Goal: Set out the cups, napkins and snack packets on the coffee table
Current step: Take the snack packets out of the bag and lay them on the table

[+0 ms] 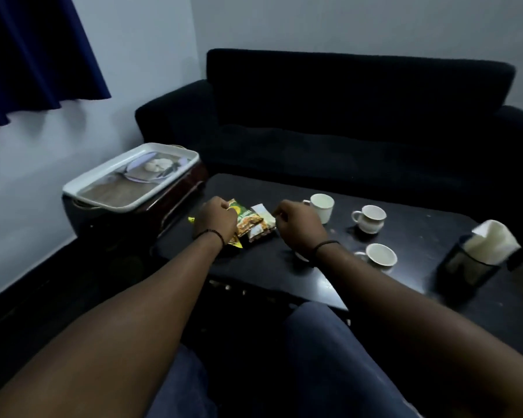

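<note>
Left hand [215, 220] and right hand [299, 224] pinch the snack packets [251, 221]; three cups [369, 218] and napkins [492, 241] already stand on the coffee table [420, 236]; packets apparently remain to arrange.

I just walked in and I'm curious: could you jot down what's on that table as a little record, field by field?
surface: dark coffee table in front of a dark sofa
cups: three white cups, all upright
napkins: white napkins standing in a dark holder at the right end
snack packets: small pile at the left end
left hand: closed on the yellow-green packet
right hand: at the pile's right edge, grip unclear
tray: white, on a side stand
</note>
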